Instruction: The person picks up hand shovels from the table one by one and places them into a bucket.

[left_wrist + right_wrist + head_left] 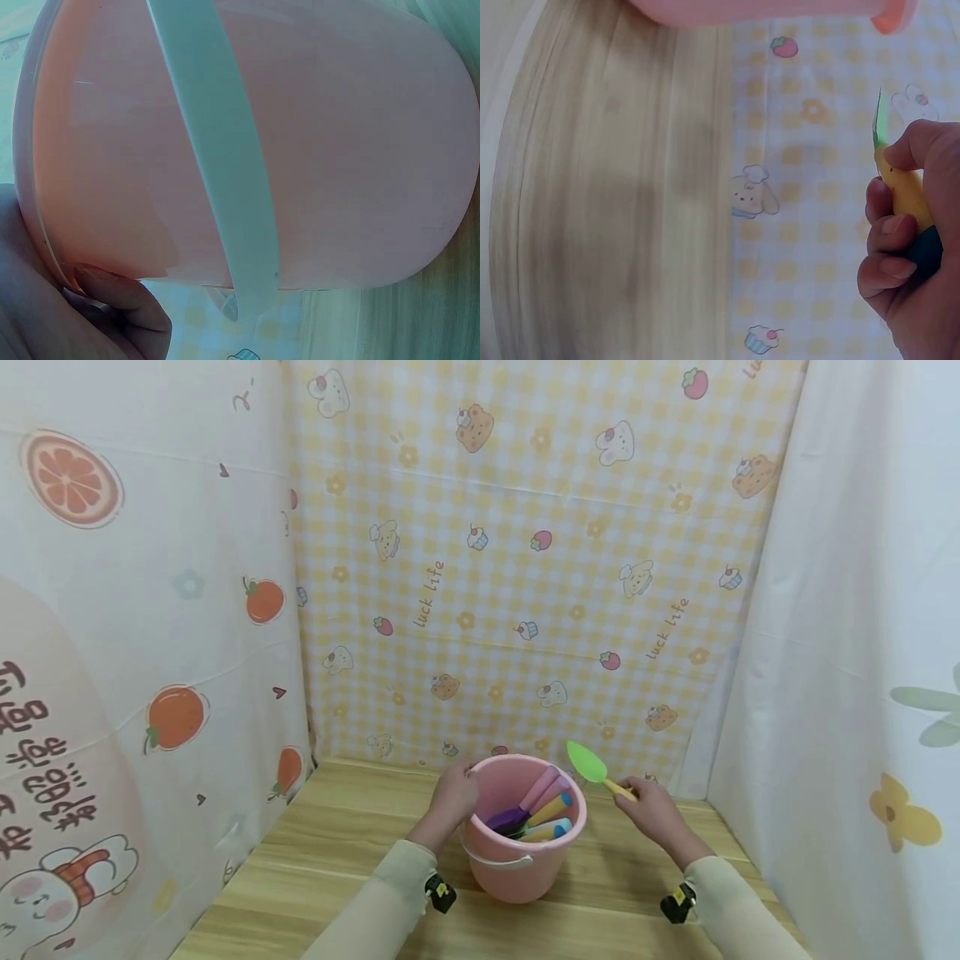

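A pink bucket (513, 872) stands upright on the wooden table, its white handle (495, 861) hanging down at the front. My left hand (454, 797) grips the bucket's rim on the left side; the left wrist view shows fingers (120, 296) curled at the rim. To the right of the bucket, my right hand (651, 808) holds a toy trowel with a green blade (587, 762) and a yellow handle (906, 191) that ends in dark blue. Inside the bucket lie several tools with pink, yellow and blue-tipped handles (550, 810) and a purple part (507, 820); their lower ends are partly hidden.
The wooden table (352, 852) reaches back to a yellow checked cloth (495, 577). White printed cloths hang at the left (150, 610) and the right (847, 610), closing in the table on both sides.
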### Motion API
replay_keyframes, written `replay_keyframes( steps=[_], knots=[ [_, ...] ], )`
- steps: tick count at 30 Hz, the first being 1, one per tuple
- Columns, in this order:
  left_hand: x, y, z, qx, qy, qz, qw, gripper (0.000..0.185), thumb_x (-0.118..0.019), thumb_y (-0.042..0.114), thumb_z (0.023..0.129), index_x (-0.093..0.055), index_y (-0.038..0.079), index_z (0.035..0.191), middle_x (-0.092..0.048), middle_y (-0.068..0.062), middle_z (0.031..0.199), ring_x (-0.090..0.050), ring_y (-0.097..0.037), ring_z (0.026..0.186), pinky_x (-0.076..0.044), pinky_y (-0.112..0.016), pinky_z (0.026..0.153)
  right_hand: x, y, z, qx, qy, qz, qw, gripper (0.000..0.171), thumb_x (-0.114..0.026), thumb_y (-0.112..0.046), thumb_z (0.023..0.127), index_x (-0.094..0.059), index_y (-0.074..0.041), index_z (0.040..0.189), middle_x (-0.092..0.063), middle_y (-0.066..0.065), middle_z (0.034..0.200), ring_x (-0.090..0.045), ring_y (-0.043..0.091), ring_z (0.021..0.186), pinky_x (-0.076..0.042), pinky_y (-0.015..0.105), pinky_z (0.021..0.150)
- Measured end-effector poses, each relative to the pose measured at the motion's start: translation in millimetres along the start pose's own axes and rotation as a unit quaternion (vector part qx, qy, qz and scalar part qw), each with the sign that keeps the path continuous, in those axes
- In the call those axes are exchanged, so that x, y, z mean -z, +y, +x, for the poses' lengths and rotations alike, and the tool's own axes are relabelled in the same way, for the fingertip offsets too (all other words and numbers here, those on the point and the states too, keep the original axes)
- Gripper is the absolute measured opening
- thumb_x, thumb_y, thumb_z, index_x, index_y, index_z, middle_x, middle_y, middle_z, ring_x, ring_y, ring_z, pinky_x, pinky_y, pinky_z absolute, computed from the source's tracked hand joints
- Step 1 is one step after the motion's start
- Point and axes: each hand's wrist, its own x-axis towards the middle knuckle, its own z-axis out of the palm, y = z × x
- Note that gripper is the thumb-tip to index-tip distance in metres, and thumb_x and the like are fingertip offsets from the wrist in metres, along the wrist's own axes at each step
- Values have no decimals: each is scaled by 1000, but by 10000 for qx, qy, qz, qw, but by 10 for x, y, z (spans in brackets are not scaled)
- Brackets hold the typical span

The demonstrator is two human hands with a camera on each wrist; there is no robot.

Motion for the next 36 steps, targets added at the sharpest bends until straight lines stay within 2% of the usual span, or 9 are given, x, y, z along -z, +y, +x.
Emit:
replay_keyframes(
  steps=[7,15,24,29,36],
  knots=[
    [-1,0,-8,19,4,-43,10000,44,-45,18,114,-66,9,151,-66,-21,150,-62,-48,136,-53,-62,111,61,-104,-20,122,42,-23,9999,27,-71,-17,104,-76,2,123,-67,8,90,-52,21,73,-45,31,57],
    [3,-10,1,-35,16,-58,10000,44,-46,18,114,-67,9,151,-66,-20,150,-62,-48,137,-52,-62,112,136,-267,-58,188,19,237,9995,25,-71,-16,103,-76,1,121,-64,3,80,-48,15,60,-40,27,49],
    [6,-13,0,-56,-1,-73,10000,43,-45,19,113,-69,13,149,-66,-19,150,-62,-47,137,-53,-62,112,159,-400,-72,322,45,204,9993,23,-72,-18,105,-78,-2,121,-69,3,87,-52,17,64,-45,29,52],
    [6,-4,3,-68,-18,-26,10000,43,-44,19,114,-70,16,148,-68,-18,148,-64,-46,133,-56,-61,107,174,-498,-100,393,-34,268,9989,23,-73,-17,105,-77,-2,122,-69,4,90,-52,18,64,-46,30,52],
    [5,-9,8,-51,-1,-88,9999,43,-45,19,113,-70,13,148,-67,-18,149,-63,-46,136,-54,-61,111,164,-636,-146,501,-191,322,9980,22,-73,-17,106,-77,-4,123,-66,2,85,-52,17,62,-45,29,51]
  ],
)
